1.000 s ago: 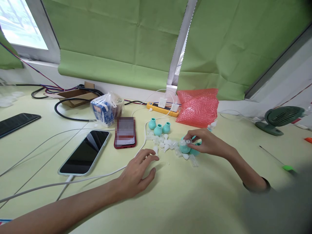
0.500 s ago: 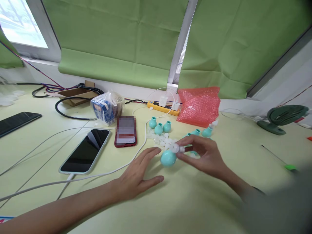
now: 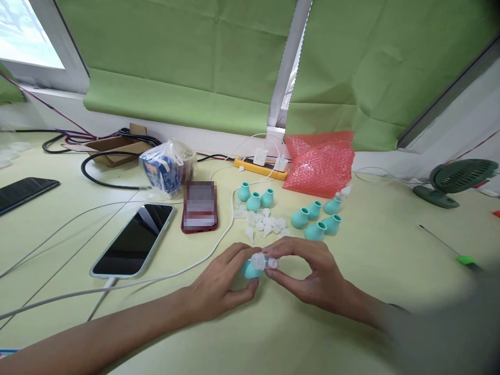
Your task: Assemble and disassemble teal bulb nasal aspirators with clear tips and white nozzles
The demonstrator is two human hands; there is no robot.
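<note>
A teal squeeze bulb (image 3: 250, 270) with a translucent plastic tip (image 3: 258, 262) is between my hands, low over the table. The fingers and thumb of my left hand (image 3: 224, 278) curve round the bulb from the left. With thumb and forefinger, my right hand (image 3: 312, 271) pinches the tip from the right. Just beyond my hands lies a loose pile of small translucent plastic pieces (image 3: 267, 224). Several open-necked teal bulbs (image 3: 314, 230) stand to the right of the pile, and more teal bulbs (image 3: 253, 201) behind it. One bulb (image 3: 332, 205) at the back right carries a translucent tip.
A phone with a charging cable (image 3: 135, 242) and a red-cased phone (image 3: 199, 208) lie to the left. At the back are a bagged blue box (image 3: 162, 169), a yellow power strip (image 3: 260, 169) and red bubble wrap (image 3: 320, 164). A green fan (image 3: 461, 177) stands right.
My right hand has brought the bulb and tip left and slightly down. My left hand has closed round the bulb. More bulbs behind my right hand are now uncovered.
</note>
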